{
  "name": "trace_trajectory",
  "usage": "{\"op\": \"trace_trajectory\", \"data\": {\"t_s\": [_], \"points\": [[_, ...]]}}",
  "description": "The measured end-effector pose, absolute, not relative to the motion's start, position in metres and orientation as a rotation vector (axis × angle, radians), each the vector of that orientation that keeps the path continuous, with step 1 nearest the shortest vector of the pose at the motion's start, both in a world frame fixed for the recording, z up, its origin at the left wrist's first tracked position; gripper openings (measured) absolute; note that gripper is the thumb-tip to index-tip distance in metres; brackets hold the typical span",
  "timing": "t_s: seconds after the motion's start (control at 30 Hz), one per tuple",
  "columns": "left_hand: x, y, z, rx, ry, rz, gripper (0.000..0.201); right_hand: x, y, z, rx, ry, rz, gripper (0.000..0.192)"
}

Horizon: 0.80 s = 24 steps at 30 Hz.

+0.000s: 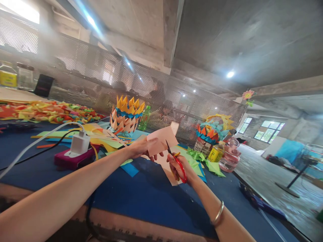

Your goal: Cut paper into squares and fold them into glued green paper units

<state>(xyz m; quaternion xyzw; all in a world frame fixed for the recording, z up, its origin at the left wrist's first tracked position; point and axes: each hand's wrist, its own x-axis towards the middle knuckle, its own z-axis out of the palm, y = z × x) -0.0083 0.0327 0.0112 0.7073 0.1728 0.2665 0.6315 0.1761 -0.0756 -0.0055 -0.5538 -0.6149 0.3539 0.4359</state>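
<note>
My left hand (141, 148) holds up a pale pink sheet of paper (161, 139) above the blue table (151, 198). My right hand (178, 166) grips red-handled scissors (176, 161), whose dark blades point up into the lower edge of the pink sheet. A second pale sheet (168, 168) lies flat on the table under both hands. A metal bangle (218, 213) circles my right wrist.
A folded paper crown (126, 116) in yellow, blue and peach stands behind my hands, another colourful one (210, 132) at right. Green folded pieces (202, 159), a yellow bottle (215, 153), a pink jar (229, 156), a white charger on a magenta box (75, 153), and paper scraps (47, 112) crowd the table. A perforated metal screen (164, 97) backs it.
</note>
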Motion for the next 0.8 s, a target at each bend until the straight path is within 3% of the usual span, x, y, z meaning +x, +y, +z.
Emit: {"op": "trace_trajectory", "data": {"t_s": [0.8], "points": [[-0.0071, 0.0313, 0.0107, 1.617, 0.383, 0.638, 0.050, 0.1799, -0.0732, -0.0062, -1.445, -1.499, 0.787, 0.048]]}}
